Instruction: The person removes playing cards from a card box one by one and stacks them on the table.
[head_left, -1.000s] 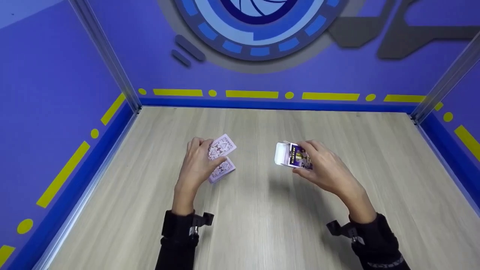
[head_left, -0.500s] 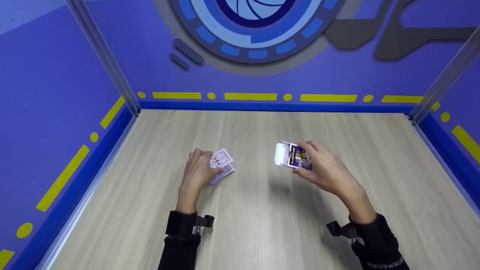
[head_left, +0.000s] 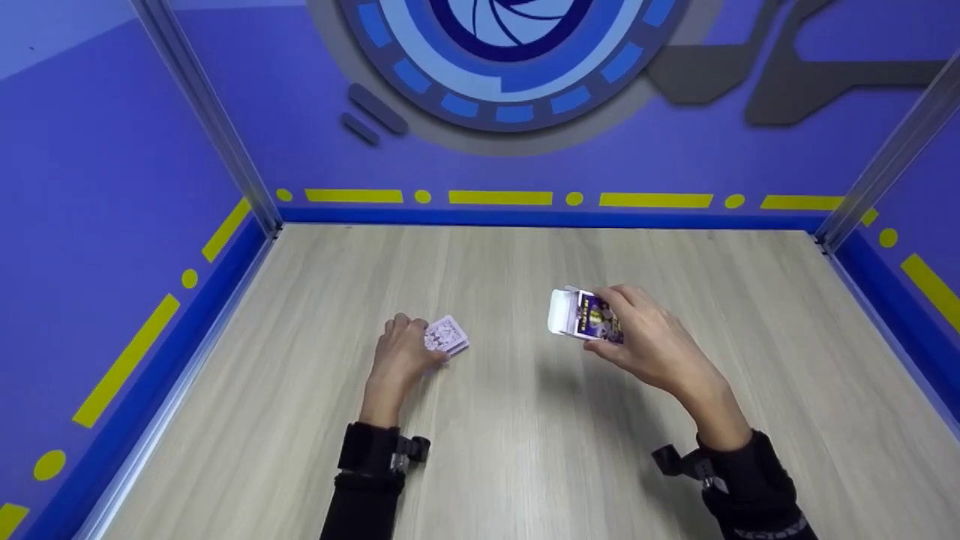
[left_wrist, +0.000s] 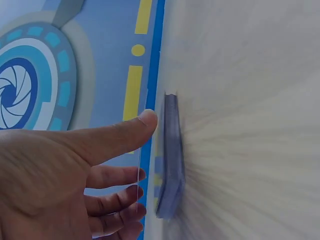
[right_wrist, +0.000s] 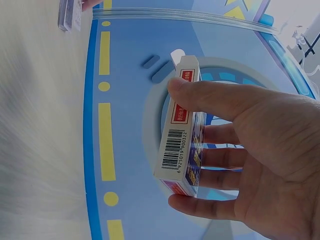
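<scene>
Center-left of the head frame, my left hand [head_left: 401,352] pinches a pale patterned card [head_left: 448,332] between thumb and fingers, over the card stack [left_wrist: 171,150] on the wood-look table [head_left: 487,450]; it's edge-on in the left wrist view, so can't tell if it's only one card. Right of center, my right hand [head_left: 652,341] clamps a purple-faced box [head_left: 598,316] above the table, white flap [head_left: 559,311] open toward frame left.

Wood-grain tabletop [head_left: 495,450], blue back wall [head_left: 277,82], yellow dashes [head_left: 500,197], round emblem [head_left: 514,66], metal corner posts [head_left: 206,112]
</scene>
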